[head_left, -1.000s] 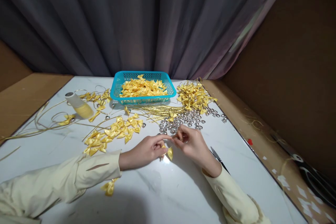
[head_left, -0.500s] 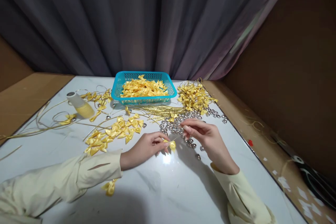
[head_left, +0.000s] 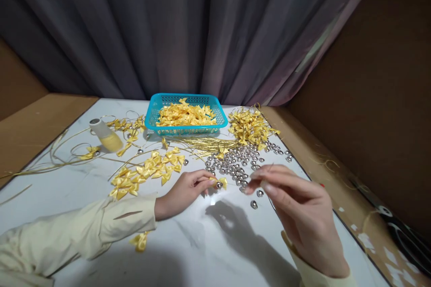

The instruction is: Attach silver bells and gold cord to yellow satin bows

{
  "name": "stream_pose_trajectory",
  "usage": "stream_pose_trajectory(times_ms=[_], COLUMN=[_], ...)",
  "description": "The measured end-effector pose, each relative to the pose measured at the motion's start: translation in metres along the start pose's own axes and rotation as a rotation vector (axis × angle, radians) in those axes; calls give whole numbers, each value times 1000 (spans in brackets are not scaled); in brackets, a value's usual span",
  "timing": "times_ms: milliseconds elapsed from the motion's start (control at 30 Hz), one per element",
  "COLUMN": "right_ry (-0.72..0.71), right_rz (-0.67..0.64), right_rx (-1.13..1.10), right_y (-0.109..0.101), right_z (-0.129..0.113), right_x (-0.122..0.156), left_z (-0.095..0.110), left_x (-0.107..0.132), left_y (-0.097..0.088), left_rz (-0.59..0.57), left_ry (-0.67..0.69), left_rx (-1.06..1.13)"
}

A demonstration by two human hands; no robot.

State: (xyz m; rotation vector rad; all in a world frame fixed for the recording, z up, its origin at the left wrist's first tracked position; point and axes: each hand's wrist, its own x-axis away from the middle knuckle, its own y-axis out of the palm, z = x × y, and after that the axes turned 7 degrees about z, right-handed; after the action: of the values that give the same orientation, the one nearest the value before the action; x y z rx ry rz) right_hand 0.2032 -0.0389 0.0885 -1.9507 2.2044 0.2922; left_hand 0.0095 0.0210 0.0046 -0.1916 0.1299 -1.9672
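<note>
My left hand (head_left: 188,190) rests low over the white table, thumb and fingers pinching a yellow satin bow (head_left: 223,183). A small silver bell (head_left: 219,185) sits against this bow, right by the fingertips. My right hand (head_left: 296,206) is raised to the right, its thumb and fingers closed together. A thin, faint strand, apparently cord, runs from the bow towards these fingers; its far end is hard to make out. Loose silver bells (head_left: 232,163) lie in a heap just beyond both hands. Several yellow bows (head_left: 148,170) are spread out past my left wrist.
A blue basket (head_left: 186,129) of yellow bows stands at the back. Gold cords (head_left: 205,144) lie before it, with a pile of corded bows (head_left: 252,128) to the right. A yellow-and-grey bottle (head_left: 107,136) stands left. Dark-handled scissors (head_left: 400,228) lie at the far right.
My right hand has moved right and nearer the camera, away from my left. A silver bell now shows against the bow in my left hand, which has stayed almost in place.
</note>
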Motion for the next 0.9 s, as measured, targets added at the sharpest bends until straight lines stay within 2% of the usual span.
stream_pose_trajectory(times_ms=[100,233,367,467,600,767,900], right_ry=[90,251,326,372,429,530,513], right_rz=[-118,-250,-194,-158,-182,-264,-260], right_rx=[-67,-10,-3,-39,28,80,123], right_y=[6,11,14,16,16,14,15], right_z=[-4,0,9,16,28,42,44], right_x=[7,4,-8,-17,-27,-28,-26], left_z=[3,2,2,3,2,-3,-3], left_x=[2,3,0,-3,-5,-7,-7], left_y=[-1,-2,-2,-3,-4,-3,-3], left_rz=[69,134,152,122,44,25,21], left_ry=[67,104,102,56,-7,-26,-26], left_rx=[-31,-33,23,120,233,262,224])
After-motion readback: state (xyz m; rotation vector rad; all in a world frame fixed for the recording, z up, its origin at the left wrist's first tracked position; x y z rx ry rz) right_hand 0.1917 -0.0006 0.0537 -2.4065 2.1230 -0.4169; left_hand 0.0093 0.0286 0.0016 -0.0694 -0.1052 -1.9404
